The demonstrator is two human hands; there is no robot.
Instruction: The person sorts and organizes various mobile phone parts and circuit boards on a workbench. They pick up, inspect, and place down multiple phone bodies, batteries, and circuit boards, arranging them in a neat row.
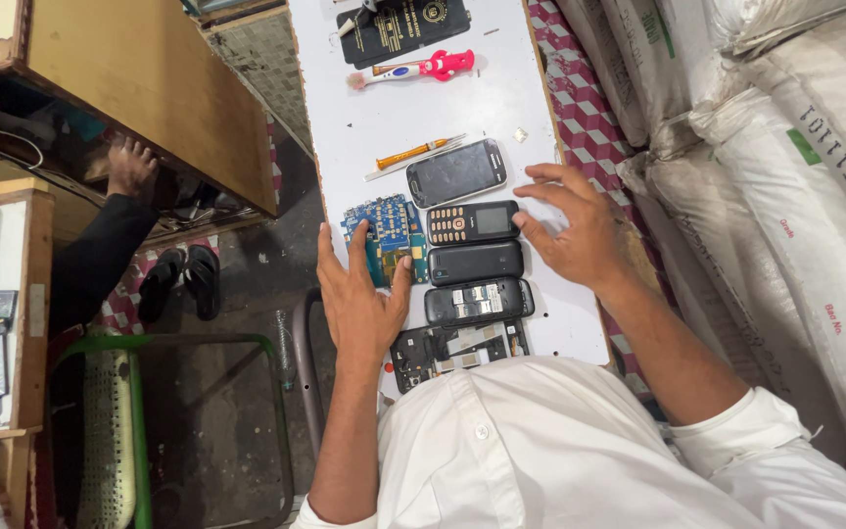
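My left hand (pixel 359 294) lies flat with fingers apart at the left edge of the white table (pixel 413 113), its fingertips on a blue circuit board (pixel 391 228). My right hand (pixel 570 230) hovers open at the right of a column of phone parts, its thumb close to a black keypad phone (pixel 472 222). Above that phone lies a grey touchscreen phone (pixel 455 172). Below it sit a black back cover (pixel 475 263), an opened phone body (pixel 479 302) and a bare phone frame (pixel 457 348). Neither hand holds anything.
An orange-handled screwdriver (pixel 411 153) lies above the phones. Further up lie a pink and white brush (pixel 413 69) and a dark booklet (pixel 401 27). White sacks (pixel 785 167) are stacked at the right. A wooden desk (pixel 139 88), another person's bare foot (pixel 131 165), sandals (pixel 180 279) and a green chair (pixel 139 431) are left.
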